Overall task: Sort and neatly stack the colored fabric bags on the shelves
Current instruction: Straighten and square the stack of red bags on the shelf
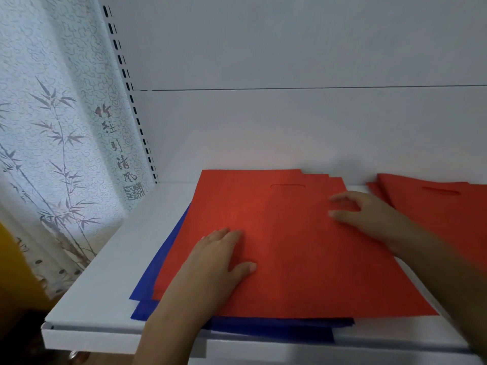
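A white metal shelf (pixel 105 293) is seen from above, backed by a white panel (pixel 290 127) and flanked on the left by a slotted white upright (pixel 126 75). A stack of flat red fabric bags (pixel 290 246) with die-cut handle slots is laid on the shelf, its back edges fanned slightly against the panel. Beneath it, flat blue fabric bags (pixel 155 285) are exposed along the left and front edges, where they overhang the shelf lip. The left hand (pixel 213 262) is laid flat on the top red bag, fingers extended together and thumb spread, with nothing gripped. The right hand (pixel 369 214) is placed at the right edge of the same stack, fingers loosely spread and slightly curled; whether the edge is pinched cannot be told. A 2nd group of red fabric bags (pixel 448 206) is lying to the right, just beside the 1st. A pale curtain printed with bamboo (pixel 52 154) is hung at the left.
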